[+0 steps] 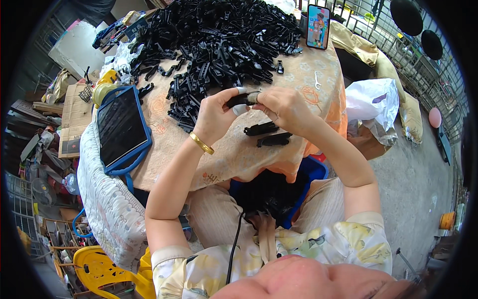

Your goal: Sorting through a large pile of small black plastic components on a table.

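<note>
A long black plastic piece, shaped like a clip (242, 100), is held above the near part of the table between both hands. My left hand (214, 117) grips its left end, with white coverings on the thumb and a fingertip. At the other end, my right hand (289, 108) pinches it with thumb and fingers; the contact point is partly hidden. Just below my right hand, on the cloth, lie two similar black pieces, an upper one (261, 129) and a lower one (275, 139). Beyond my hands spreads a big heap of black pieces (219, 37).
A patterned orange cloth (162, 167) covers the table. A blue-framed tablet (123, 128) lies at the left edge; a phone (317, 30) stands upright at the back right. Between my knees sits a blue bin (318, 171) with black contents. At lower left is a yellow chair (99, 266).
</note>
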The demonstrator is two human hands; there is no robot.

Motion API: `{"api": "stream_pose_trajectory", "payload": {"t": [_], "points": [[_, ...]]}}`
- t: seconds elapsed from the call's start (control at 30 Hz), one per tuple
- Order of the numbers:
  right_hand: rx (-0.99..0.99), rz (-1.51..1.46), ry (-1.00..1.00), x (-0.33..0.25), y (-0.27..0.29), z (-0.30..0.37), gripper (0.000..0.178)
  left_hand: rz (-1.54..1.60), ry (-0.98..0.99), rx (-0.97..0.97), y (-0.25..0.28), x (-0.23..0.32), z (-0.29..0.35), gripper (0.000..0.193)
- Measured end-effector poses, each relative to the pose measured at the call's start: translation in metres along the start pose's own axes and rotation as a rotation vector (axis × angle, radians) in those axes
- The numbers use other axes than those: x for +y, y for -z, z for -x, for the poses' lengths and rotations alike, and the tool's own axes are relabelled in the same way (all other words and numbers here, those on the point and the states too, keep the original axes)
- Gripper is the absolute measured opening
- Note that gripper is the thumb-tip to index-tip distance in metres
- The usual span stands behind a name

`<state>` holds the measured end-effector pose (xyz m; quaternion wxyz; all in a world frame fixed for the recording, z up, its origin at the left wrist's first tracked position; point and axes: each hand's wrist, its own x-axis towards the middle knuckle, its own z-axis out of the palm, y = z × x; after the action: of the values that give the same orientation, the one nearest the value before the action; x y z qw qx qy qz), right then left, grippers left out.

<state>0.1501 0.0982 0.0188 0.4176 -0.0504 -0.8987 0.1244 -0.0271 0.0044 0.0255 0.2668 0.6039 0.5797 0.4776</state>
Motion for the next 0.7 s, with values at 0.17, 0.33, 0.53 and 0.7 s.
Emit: {"api": "stream_pose_trajectory", "payload": {"t": [0.17, 0.33, 0.53, 0.7], "points": [[0.163, -0.013, -0.094, 0.003, 0.006, -0.008, 0.046, 0.009, 0.005, -0.028, 0.002, 0.006, 0.002, 0.036], [-0.297, -0.432, -0.341, 0.005, 0.016, -0.008, 0.044, -0.015, -0.055, -0.067, -0.002, -0.001, 0.005, 0.033], [-0.293, -0.384, -0.284, 0.008, 0.017, -0.005, 0.035, -0.11, -0.238, 0.032, -0.008, 0.005, 0.004, 0.031], [-0.173, -0.233, -0.248, 0.001, 0.011, -0.003, 0.022, -0.225, -0.29, 0.082, -0.007, 0.005, 0.005, 0.032]]}}
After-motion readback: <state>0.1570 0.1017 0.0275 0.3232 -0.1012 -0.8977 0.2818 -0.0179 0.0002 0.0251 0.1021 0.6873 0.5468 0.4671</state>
